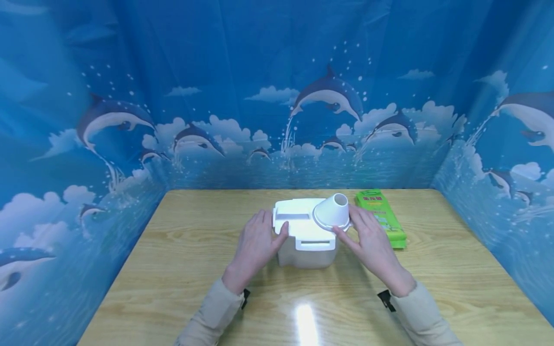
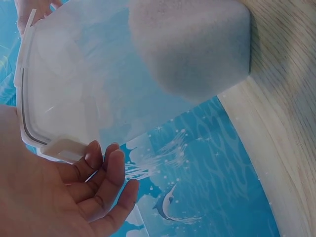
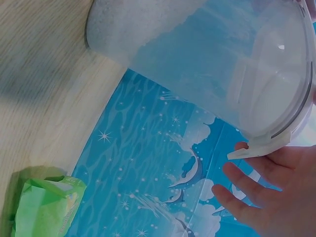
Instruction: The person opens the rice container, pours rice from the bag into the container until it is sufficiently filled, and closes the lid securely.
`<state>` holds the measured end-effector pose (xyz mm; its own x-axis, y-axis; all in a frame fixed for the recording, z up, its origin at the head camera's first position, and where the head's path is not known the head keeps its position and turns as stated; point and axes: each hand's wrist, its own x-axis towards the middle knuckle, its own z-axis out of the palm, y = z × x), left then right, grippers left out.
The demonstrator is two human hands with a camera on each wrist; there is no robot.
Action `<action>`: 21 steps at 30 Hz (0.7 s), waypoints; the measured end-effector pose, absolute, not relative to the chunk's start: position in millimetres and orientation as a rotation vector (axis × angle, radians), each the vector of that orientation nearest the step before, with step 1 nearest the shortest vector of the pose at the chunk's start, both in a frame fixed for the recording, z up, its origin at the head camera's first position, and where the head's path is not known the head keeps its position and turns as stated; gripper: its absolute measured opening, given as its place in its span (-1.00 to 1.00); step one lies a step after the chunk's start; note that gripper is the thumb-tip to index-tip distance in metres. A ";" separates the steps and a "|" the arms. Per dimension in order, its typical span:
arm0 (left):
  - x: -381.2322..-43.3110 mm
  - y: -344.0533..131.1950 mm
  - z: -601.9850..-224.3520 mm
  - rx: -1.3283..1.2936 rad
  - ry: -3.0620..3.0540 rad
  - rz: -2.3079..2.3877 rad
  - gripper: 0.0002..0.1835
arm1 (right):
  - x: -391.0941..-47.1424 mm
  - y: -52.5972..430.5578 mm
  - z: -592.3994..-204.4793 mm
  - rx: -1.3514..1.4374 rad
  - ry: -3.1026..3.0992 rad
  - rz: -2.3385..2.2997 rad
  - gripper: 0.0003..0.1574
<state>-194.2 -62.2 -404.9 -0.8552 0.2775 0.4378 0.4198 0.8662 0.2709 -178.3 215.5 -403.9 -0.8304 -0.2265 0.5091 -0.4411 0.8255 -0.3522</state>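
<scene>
A translucent storage container [image 1: 306,254] stands on the table, part filled with pale grains [image 2: 202,44]. Its white lid [image 1: 298,218] is on top, bearing a white cone-shaped piece [image 1: 335,210] with a round hole in its tip. My left hand [image 1: 258,240] is at the lid's left side, thumb along the edge, curled fingertips on a side latch [image 2: 64,149]. At the right side, my right hand [image 1: 372,238] has its thumb by the cone's base. Its other fingers spread fairly straight beside the right latch [image 3: 259,147], which sticks outward from the container's wall.
Behind my right hand a green packet [image 1: 383,218] with printed lettering lies on the wooden table [image 1: 186,250]. A blue curtain [image 1: 242,57] with dolphins and clouds surrounds the table's back and sides. A front latch [image 1: 315,245] hangs from the lid.
</scene>
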 end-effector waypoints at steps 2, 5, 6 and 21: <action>-194.0 -62.4 -404.2 -0.510 -2.664 -0.520 -0.50 | -178.3 215.5 -403.9 0.494 -2.556 0.644 -0.20; -193.7 -62.6 -402.5 -0.480 -2.708 -0.545 -0.43 | -178.2 215.3 -403.9 0.494 -2.559 0.643 -0.20; -193.6 -62.7 -402.0 -0.464 -2.726 -0.546 -0.39 | -178.3 215.3 -404.0 0.494 -2.560 0.642 -0.20; -191.1 -64.2 -394.5 -0.350 -2.726 -0.535 -0.09 | -177.7 215.5 -404.4 0.509 -2.548 0.647 -0.23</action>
